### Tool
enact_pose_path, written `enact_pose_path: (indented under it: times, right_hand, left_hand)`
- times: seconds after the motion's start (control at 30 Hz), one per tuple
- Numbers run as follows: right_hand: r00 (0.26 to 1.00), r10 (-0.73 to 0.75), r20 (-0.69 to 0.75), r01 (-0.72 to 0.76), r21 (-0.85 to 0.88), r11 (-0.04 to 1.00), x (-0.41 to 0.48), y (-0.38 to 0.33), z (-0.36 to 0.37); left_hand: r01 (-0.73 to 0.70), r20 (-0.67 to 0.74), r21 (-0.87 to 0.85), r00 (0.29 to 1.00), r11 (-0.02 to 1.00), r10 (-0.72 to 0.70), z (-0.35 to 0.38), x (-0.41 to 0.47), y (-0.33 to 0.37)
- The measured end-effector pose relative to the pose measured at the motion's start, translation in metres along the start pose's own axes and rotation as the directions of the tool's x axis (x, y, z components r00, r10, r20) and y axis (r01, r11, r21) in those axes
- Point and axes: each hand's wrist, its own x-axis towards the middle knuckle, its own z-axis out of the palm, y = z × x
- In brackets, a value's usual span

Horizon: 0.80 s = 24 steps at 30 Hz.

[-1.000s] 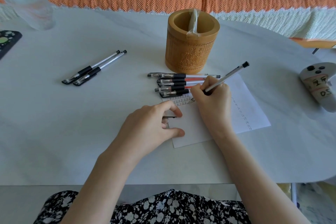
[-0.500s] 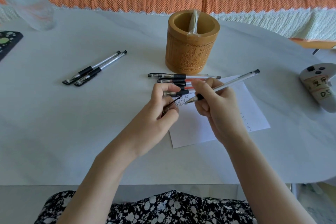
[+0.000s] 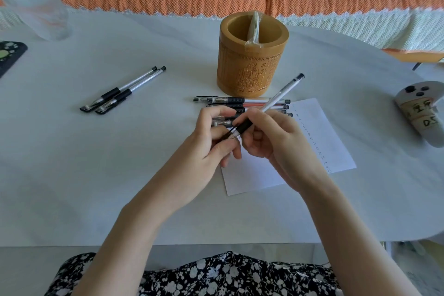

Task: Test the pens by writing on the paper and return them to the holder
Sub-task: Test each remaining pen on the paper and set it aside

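Above the paper [image 3: 319,132], near the holder [image 3: 252,65], the right hand [image 3: 271,142] gripped a pen [image 3: 281,94] while the left hand [image 3: 211,142] pinched what appeared to be its cap [image 3: 227,136] at the tip; a skewed push could smear ink on fingers.

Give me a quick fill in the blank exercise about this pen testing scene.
The right hand grips the pen by its ____ rubber section.
The left hand pinches the cap at the pen's ____.
Off to the left, ____ pens lie side by side on the table.
The paper carries a handwritten column of ____.
Missing: black; tip; two; numbers.
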Motion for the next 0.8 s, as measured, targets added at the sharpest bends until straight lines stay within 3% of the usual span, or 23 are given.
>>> enact_pose_path:
  times: [0.17, 0.47, 0.6, 0.7, 0.8]
  right_hand:
    - [0.996, -0.085, 0.039, 0.083, 0.035, 0.996, -0.002, -0.002, -0.001]
    - [0.993, -0.1, -0.066, 0.099, -0.026, 0.995, -0.002, -0.001, 0.003]
    - [0.993, -0.075, -0.088, 0.073, -0.02, 0.997, -0.003, -0.002, 0.005]
    - [0.985, -0.036, -0.167, 0.019, -0.103, 0.995, -0.002, 0.001, 0.007]
    - [0.929, -0.095, -0.359, 0.025, -0.193, 0.981, -0.001, 0.003, 0.003]
  left_hand:
    - [0.019, -0.18, -0.045, 0.983, 0.999, -0.027, -0.008, 0.002, 0.0]
    - [0.018, -0.275, -0.05, 0.961, 0.999, -0.031, -0.006, 0.002, -0.005]
    - [0.015, -0.276, 0.026, 0.961, 1.0, -0.008, -0.004, 0.004, -0.005]
    - [-0.002, -0.314, 0.142, 0.948, 0.99, 0.047, -0.006, 0.007, -0.005]
    - [-0.005, -0.358, 0.262, 0.928, 0.965, 0.102, -0.01, 0.012, -0.006]
